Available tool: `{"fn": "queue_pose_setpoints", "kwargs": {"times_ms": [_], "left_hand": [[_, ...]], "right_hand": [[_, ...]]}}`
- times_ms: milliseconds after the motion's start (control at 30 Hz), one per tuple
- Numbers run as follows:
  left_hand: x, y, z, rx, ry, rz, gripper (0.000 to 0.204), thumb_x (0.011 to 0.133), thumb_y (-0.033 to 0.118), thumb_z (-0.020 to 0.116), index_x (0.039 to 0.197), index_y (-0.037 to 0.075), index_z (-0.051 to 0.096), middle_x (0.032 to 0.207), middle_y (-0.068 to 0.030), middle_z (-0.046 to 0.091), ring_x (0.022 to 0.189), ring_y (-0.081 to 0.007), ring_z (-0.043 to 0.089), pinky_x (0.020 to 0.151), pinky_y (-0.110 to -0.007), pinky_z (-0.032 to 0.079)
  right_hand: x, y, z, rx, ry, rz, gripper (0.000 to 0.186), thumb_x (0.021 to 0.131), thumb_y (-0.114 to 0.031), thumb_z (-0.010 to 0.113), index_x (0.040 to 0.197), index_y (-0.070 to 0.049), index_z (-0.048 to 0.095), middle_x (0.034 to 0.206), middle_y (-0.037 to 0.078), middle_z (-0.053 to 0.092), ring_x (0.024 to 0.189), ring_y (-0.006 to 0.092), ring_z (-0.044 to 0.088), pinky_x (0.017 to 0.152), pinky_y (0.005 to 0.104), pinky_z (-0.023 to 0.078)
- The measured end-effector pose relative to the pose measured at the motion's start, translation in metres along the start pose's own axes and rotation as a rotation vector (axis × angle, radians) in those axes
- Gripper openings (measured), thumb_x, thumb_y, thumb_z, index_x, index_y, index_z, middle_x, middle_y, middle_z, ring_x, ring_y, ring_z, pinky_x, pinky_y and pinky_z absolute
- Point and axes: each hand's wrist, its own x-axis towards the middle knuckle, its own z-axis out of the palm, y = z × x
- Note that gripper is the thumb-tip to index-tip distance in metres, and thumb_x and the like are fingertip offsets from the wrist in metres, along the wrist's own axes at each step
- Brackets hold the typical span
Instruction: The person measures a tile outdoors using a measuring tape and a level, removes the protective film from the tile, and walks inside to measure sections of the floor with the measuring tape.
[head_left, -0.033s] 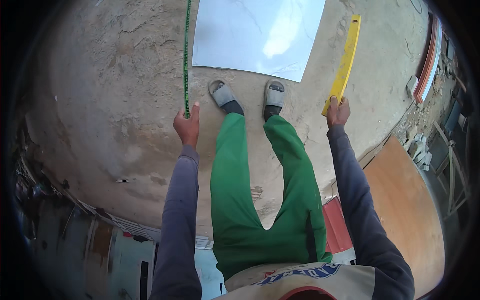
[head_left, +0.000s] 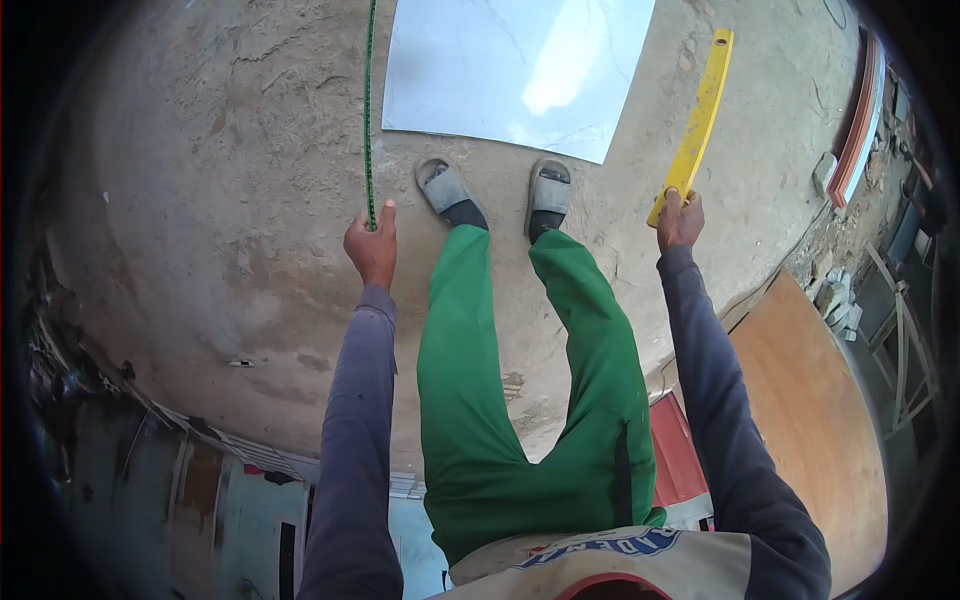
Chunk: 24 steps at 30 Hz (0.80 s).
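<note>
My left hand (head_left: 372, 248) is closed around the lower end of a green measuring tape (head_left: 369, 120) with dark markings. The tape runs straight away from me, beside the left edge of a glossy white tile (head_left: 480, 90), and leaves the view at the top. On the right, my right hand (head_left: 681, 220) grips the near end of a long yellow spirit level (head_left: 698, 125), which has a hole at its far end and tilts to the right. The tile lies on the floor just beyond my feet, faint grey veins and a bright reflection on its surface.
Rough concrete floor (head_left: 240, 200) surrounds my sandalled feet (head_left: 445, 185). At the right lie a brown wooden board (head_left: 810, 430), stone chunks (head_left: 840, 300) and stacked long strips (head_left: 858, 125). A small object (head_left: 241, 363) rests on the floor at left. Behind me stands a red panel (head_left: 678, 450).
Both hands have shifted very slightly away from me. The far end of the spirit level has swung a little to the right, and the tape has moved slightly left.
</note>
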Motion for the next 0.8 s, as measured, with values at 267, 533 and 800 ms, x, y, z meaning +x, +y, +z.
{"fn": "queue_pose_setpoints", "kwargs": {"times_ms": [267, 533, 800], "left_hand": [[0.117, -0.060, 0.115, 0.039, 0.133, 0.078, 0.042, 0.089, 0.039, 0.078, 0.076, 0.000, 0.067, 0.063, -0.0131, 0.060, 0.057, -0.0273, 0.054, 0.060, -0.042, 0.045], [0.207, -0.084, 0.221, -0.091, 0.280, 0.155, 0.040, 0.087, 0.035, 0.081, 0.101, -0.001, 0.071, 0.074, -0.0124, 0.070, 0.068, -0.0222, 0.066, 0.066, -0.038, 0.051], [0.232, -0.107, 0.253, 0.073, 0.337, 0.147, 0.030, 0.091, 0.027, 0.077, 0.098, 0.000, 0.067, 0.076, -0.0171, 0.070, 0.068, -0.0291, 0.066, 0.068, -0.040, 0.051]], "right_hand": [[0.096, 0.101, 0.104, -0.131, 0.218, -0.051, 0.048, 0.090, -0.035, 0.061, 0.111, 0.007, 0.061, 0.096, 0.020, 0.071, 0.082, 0.0264, 0.070, 0.076, 0.0387, 0.056], [0.126, 0.186, 0.184, 0.127, 0.048, 0.151, 0.049, 0.096, -0.043, 0.056, 0.111, 0.004, 0.059, 0.088, 0.014, 0.066, 0.075, 0.0212, 0.067, 0.061, 0.0363, 0.056], [0.175, 0.240, 0.179, -0.176, -0.278, -0.057, 0.053, 0.101, -0.049, 0.054, 0.099, 0.003, 0.065, 0.077, 0.009, 0.063, 0.074, 0.0171, 0.062, 0.065, 0.0320, 0.048]]}}
